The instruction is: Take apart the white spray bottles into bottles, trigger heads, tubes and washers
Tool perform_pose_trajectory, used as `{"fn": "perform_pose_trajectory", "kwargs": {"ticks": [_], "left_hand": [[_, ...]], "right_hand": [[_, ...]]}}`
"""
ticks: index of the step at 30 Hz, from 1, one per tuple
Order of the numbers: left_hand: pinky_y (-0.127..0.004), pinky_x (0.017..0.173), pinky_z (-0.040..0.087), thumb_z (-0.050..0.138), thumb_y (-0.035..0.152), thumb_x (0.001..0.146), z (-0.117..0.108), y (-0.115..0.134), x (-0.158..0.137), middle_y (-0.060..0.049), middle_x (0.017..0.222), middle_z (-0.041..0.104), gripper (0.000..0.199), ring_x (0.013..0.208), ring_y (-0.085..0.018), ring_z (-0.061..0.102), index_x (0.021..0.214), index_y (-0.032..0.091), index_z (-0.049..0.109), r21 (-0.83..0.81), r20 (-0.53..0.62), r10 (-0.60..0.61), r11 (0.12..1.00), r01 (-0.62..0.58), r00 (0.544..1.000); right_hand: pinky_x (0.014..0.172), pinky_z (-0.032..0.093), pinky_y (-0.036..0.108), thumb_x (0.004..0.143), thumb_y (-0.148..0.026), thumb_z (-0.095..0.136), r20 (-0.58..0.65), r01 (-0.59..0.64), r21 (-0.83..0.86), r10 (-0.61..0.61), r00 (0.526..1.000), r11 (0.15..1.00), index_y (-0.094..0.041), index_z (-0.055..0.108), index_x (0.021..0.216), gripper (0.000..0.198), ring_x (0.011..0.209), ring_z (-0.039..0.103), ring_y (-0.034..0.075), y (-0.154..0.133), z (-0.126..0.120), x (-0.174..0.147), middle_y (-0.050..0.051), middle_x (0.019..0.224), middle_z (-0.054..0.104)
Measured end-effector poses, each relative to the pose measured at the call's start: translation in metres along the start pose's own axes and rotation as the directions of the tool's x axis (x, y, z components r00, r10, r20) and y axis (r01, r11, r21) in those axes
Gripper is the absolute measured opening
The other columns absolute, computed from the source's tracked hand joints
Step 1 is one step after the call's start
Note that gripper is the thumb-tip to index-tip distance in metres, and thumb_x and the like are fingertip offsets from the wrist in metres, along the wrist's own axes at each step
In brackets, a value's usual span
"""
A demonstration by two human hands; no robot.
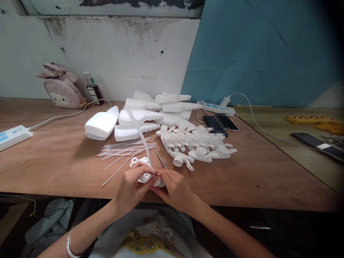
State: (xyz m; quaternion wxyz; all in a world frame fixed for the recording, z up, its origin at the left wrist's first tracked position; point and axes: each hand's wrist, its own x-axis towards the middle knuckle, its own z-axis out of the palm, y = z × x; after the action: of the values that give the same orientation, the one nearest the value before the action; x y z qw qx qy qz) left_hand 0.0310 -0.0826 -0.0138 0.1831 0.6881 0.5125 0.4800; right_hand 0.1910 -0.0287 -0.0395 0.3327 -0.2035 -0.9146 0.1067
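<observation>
My left hand (pixel 134 182) is closed in a pinch at the lower end of a long thin white plastic tube (pixel 143 139), which slants up and away over the table. Close beside it, my right hand (pixel 177 184) has its fingers closed on a white spray head (pixel 159 182), mostly hidden between both hands. The tube's lower end meets this part; whether it is inserted cannot be seen. Small white plastic rings (pixel 143 160) lie just beyond my left fingers. A thin metal-tipped tool (pixel 161 160) rests behind my right fingers.
Several loose tubes (pixel 126 147) lie ahead on the wooden table (pixel 67 168). Rows of white spray heads (pixel 201 152) sit to the right. White bottles (pixel 139 116) are piled behind, one upright (pixel 100 123). Power strips (pixel 16 137), cables, a pink bag (pixel 63 89) and phones (pixel 319 145) lie farther out.
</observation>
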Motion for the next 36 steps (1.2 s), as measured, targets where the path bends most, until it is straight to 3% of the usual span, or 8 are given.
{"fn": "perform_pose_trajectory", "kwargs": {"ticks": [15, 21, 24, 28, 31, 33, 35, 36], "left_hand": [[-0.027, 0.061, 0.040, 0.056, 0.014, 0.076, -0.001, 0.000, 0.007, -0.001, 0.065, 0.061, 0.007, 0.064, -0.014, 0.049, 0.070, 0.018, 0.057, 0.098, 0.020, 0.151, 0.984, -0.152, 0.988], [-0.030, 0.068, 0.036, 0.058, 0.015, 0.074, -0.005, 0.004, 0.009, 0.001, 0.060, 0.058, 0.009, 0.063, -0.015, 0.049, 0.066, 0.018, 0.055, 0.200, 0.148, 0.107, 0.970, -0.136, 0.983], [-0.031, 0.070, 0.038, 0.056, 0.020, 0.077, -0.011, 0.004, 0.010, -0.001, 0.065, 0.061, 0.007, 0.068, -0.016, 0.051, 0.071, 0.019, 0.060, 0.149, 0.180, 0.048, 0.986, -0.076, 0.982], [-0.031, 0.074, 0.043, 0.061, 0.026, 0.076, -0.024, -0.003, 0.013, -0.006, 0.084, 0.065, 0.010, 0.081, -0.018, 0.055, 0.082, 0.018, 0.062, 0.000, 0.070, -0.030, 1.000, 0.030, 0.997], [-0.031, 0.079, 0.043, 0.061, 0.026, 0.076, -0.039, -0.009, 0.013, -0.006, 0.087, 0.065, 0.013, 0.086, -0.019, 0.056, 0.086, 0.018, 0.063, -0.040, 0.022, -0.030, 0.999, 0.031, 0.999], [-0.031, 0.080, 0.042, 0.060, 0.028, 0.076, -0.053, -0.015, 0.013, -0.006, 0.091, 0.064, 0.016, 0.089, -0.019, 0.056, 0.089, 0.019, 0.063, 0.015, -0.035, -0.061, 0.998, 0.061, 0.998], [-0.031, 0.079, 0.041, 0.058, 0.032, 0.077, -0.070, -0.028, 0.016, -0.005, 0.094, 0.063, 0.019, 0.090, -0.019, 0.055, 0.091, 0.019, 0.062, 0.139, -0.198, -0.137, 0.976, 0.166, 0.971], [-0.031, 0.078, 0.041, 0.056, 0.034, 0.077, -0.080, -0.037, 0.019, -0.005, 0.095, 0.062, 0.021, 0.088, -0.020, 0.056, 0.092, 0.019, 0.061, 0.205, -0.311, -0.177, 0.947, 0.248, 0.934]], "right_hand": [[0.061, 0.045, 0.029, 0.085, -0.030, 0.049, 0.018, 0.007, 0.007, -0.007, 1.000, 1.000, -0.015, 0.048, 0.094, 0.017, 0.073, 0.058, 0.019, -0.001, -0.002, 0.000, 0.006, 0.078, 0.060], [0.059, 0.045, 0.029, 0.084, -0.027, 0.050, 0.015, 0.016, 0.026, -0.016, 1.000, 1.000, -0.016, 0.049, 0.089, 0.013, 0.069, 0.057, 0.019, -0.002, -0.003, 0.001, 0.006, 0.077, 0.060], [0.064, 0.047, 0.029, 0.083, -0.025, 0.052, -0.002, -0.003, 0.100, 0.004, 1.000, 0.995, -0.016, 0.049, 0.095, 0.015, 0.076, 0.059, 0.019, -0.003, -0.004, 0.001, 0.006, 0.083, 0.062], [0.069, 0.049, 0.029, 0.079, -0.023, 0.058, -0.032, -0.119, 0.203, 0.128, 0.991, 0.972, -0.017, 0.050, 0.103, 0.026, 0.080, 0.060, 0.018, -0.006, -0.007, 0.000, 0.007, 0.090, 0.062], [0.065, 0.049, 0.028, 0.077, -0.021, 0.057, -0.033, -0.159, 0.214, 0.170, 0.985, 0.964, -0.018, 0.054, 0.094, 0.018, 0.073, 0.058, 0.017, -0.009, -0.010, 0.001, 0.005, 0.082, 0.058], [0.062, 0.048, 0.028, 0.077, -0.021, 0.056, -0.031, -0.152, 0.201, 0.161, 0.986, 0.968, -0.018, 0.055, 0.092, 0.015, 0.071, 0.056, 0.017, -0.009, -0.012, 0.002, 0.005, 0.079, 0.056], [0.061, 0.047, 0.029, 0.076, -0.019, 0.056, -0.028, -0.145, 0.194, 0.153, 0.988, 0.970, -0.018, 0.056, 0.091, 0.016, 0.070, 0.055, 0.017, -0.009, -0.011, 0.002, 0.005, 0.078, 0.054], [0.061, 0.047, 0.029, 0.075, -0.019, 0.057, -0.024, -0.144, 0.195, 0.151, 0.988, 0.970, -0.018, 0.056, 0.091, 0.016, 0.070, 0.055, 0.017, -0.009, -0.011, 0.002, 0.005, 0.078, 0.053]]}}
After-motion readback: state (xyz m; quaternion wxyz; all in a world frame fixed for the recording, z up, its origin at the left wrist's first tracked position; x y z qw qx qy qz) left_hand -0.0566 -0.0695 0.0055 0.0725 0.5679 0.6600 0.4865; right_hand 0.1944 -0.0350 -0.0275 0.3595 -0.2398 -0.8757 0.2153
